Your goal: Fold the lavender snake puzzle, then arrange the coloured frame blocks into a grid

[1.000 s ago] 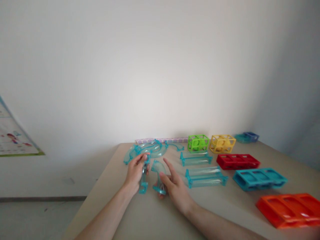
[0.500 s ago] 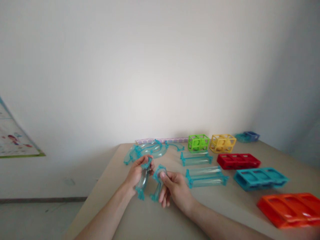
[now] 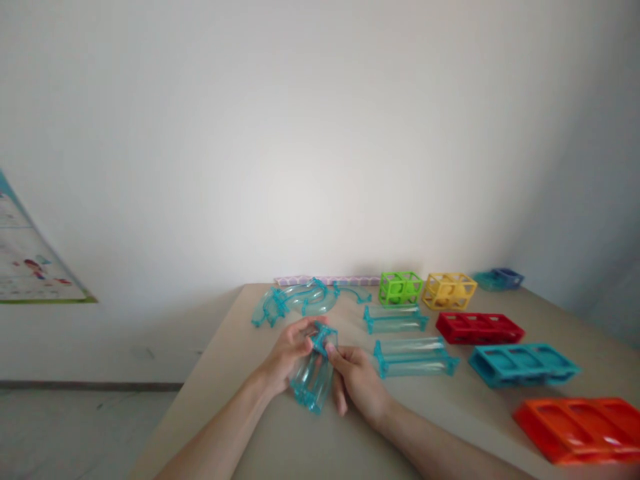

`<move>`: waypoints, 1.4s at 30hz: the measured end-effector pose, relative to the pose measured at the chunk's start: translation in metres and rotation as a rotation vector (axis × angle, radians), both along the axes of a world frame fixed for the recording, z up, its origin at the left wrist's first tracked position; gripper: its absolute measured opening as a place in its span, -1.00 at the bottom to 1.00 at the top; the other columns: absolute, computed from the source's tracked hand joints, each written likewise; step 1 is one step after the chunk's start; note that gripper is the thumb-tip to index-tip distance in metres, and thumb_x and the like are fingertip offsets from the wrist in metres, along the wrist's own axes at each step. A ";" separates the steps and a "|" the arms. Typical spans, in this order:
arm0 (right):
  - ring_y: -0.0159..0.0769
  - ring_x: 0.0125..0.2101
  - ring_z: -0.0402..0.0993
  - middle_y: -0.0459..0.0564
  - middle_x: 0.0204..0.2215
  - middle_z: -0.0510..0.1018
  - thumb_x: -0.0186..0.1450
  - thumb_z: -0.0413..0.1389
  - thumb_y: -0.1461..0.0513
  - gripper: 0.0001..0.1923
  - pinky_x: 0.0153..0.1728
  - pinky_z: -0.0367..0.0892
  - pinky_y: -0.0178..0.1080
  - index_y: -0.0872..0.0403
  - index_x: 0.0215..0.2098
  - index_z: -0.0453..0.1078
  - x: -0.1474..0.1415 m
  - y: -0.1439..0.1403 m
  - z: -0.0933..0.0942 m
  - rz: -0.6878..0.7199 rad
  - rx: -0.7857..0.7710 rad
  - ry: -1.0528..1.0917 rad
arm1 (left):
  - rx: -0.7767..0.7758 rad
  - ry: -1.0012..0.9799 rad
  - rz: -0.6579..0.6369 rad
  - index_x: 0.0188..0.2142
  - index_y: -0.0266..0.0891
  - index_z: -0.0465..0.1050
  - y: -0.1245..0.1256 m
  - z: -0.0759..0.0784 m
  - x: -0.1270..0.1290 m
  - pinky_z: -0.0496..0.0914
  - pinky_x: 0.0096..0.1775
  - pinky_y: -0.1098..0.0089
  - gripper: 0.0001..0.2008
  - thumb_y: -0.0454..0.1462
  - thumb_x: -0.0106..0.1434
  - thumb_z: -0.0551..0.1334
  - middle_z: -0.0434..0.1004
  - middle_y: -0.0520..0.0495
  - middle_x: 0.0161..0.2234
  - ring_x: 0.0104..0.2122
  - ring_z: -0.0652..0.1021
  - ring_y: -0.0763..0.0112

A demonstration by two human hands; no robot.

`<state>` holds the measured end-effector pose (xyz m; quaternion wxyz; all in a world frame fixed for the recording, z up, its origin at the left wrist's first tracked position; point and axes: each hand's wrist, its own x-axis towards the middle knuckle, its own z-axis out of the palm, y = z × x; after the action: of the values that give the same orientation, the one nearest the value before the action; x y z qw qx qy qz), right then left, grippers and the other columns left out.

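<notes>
Between my two hands, above the near part of the table, are two clear teal-edged plastic track pieces [image 3: 315,377], brought side by side and touching. My left hand [image 3: 293,347] is closed around the far end of the left piece. My right hand [image 3: 357,380] pinches the right piece between thumb and fingers. Whether the two pieces are locked together cannot be made out. To the right of my right hand lie straight clear track pieces [image 3: 415,365] on the table [image 3: 280,447]. Curved clear track pieces [image 3: 300,298] lie beyond my left hand.
On the right stand a green frame block [image 3: 400,289], a yellow frame block [image 3: 450,291], a red block [image 3: 480,328], a teal block [image 3: 524,364] and an orange block [image 3: 583,430]. A blue piece [image 3: 509,277] sits in the far corner. A patterned strip [image 3: 327,281] runs along the wall.
The two track pieces, held apart half a second ago, are now together. My left hand has moved right toward my right hand. The view has shifted slightly.
</notes>
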<state>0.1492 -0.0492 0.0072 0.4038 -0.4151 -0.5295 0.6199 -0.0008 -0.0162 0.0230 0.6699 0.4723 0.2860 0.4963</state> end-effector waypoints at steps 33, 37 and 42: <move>-0.50 -0.91 -0.01 -0.18 -0.95 0.11 0.12 -0.20 -0.39 -0.25 -0.83 -0.18 -0.38 0.02 -0.79 0.12 0.005 0.004 -0.017 -0.164 -0.022 -0.102 | 0.477 0.468 0.278 -0.40 -0.25 0.54 0.024 -0.016 -0.003 0.41 -0.16 0.32 -0.87 -0.22 0.10 0.35 0.60 -0.13 -0.29 -0.22 0.56 0.27; -0.50 -0.91 -0.02 -0.18 -0.95 0.12 0.15 -0.18 -0.36 -0.27 -0.83 -0.17 -0.37 0.03 -0.78 0.14 0.005 0.006 -0.020 -0.165 -0.027 -0.095 | 0.709 0.622 0.411 -0.48 -0.25 0.50 0.022 -0.014 -0.006 0.42 -0.22 0.35 -0.91 -0.28 0.11 0.33 0.58 -0.10 -0.36 -0.32 0.55 0.34; -0.51 -0.87 0.00 -0.18 -0.91 0.15 0.17 -0.16 -0.33 -0.30 -0.78 -0.15 -0.38 0.05 -0.74 0.16 0.007 0.002 -0.012 -0.159 0.026 -0.127 | 0.867 0.702 0.499 -0.43 -0.24 0.48 0.020 -0.012 -0.007 0.40 -0.34 0.43 -0.94 -0.31 0.17 0.28 0.54 -0.06 -0.37 -0.42 0.50 0.44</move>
<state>0.1562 -0.0470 -0.0045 0.4226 -0.4889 -0.5276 0.5514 -0.0073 0.0042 0.0108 0.1460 0.7562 0.3637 0.5240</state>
